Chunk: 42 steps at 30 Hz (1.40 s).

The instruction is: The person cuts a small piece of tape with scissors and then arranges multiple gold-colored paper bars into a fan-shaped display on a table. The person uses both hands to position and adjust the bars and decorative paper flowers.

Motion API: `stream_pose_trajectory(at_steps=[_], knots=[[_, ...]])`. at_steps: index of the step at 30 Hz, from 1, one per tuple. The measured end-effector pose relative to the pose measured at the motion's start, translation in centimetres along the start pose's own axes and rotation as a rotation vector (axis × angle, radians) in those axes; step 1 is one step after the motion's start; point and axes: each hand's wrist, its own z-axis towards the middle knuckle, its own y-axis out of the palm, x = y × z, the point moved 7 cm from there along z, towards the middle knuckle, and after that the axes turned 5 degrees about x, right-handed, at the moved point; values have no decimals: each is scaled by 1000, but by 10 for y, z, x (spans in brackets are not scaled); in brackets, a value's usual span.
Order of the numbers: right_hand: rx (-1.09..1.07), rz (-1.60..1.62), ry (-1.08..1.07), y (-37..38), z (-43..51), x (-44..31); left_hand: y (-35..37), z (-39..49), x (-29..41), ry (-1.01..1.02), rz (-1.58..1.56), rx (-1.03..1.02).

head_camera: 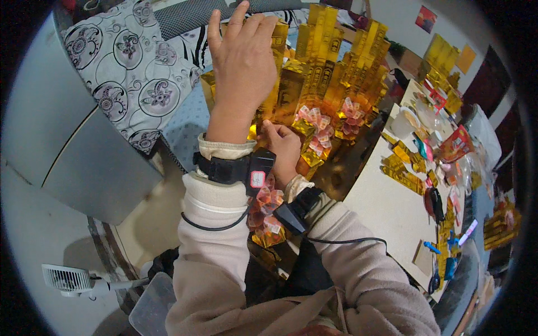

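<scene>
Gold foil-paper towers [321, 54] stand grouped before me, printed with dark patterns. My left hand [246, 63] is raised at a gold foil-paper block [279, 40], fingers apart, its back towards me; whether the palm touches the block is hidden. Lower and to the right, my right hand [281, 145] has thumb and forefinger close together at the base of the gold pieces; what lies between the fingertips cannot be made out. Pink folded-paper flowers [315, 122] sit on gold pieces beside it. More pink paper flowers [267, 201] show between my forearms.
At right, a pale table [370, 210] holds flat gold strips [401, 174], a red packet [456, 145], a white cup [405, 122] and blue-handled tools. A patterned cloth [126, 71] covers furniture at left, beside a grey cabinet [92, 147]. A white fan [69, 279] stands lower left.
</scene>
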Motion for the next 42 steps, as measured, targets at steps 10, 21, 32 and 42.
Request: stream_pose_trajectory(at_steps=[10,21,32,42], knots=[[-41,12,33,-5,-3,-7,5,-3,-3,0,8,4],[-323,-183,110,-1,-9,54,15,-10,-11,37,121,-5],[-818,61,190,-50,-83,57,-4,-10,-5,31,119,84],[-544,-63,285,-271,-91,10,-29,-55,55,-127,-287,113]])
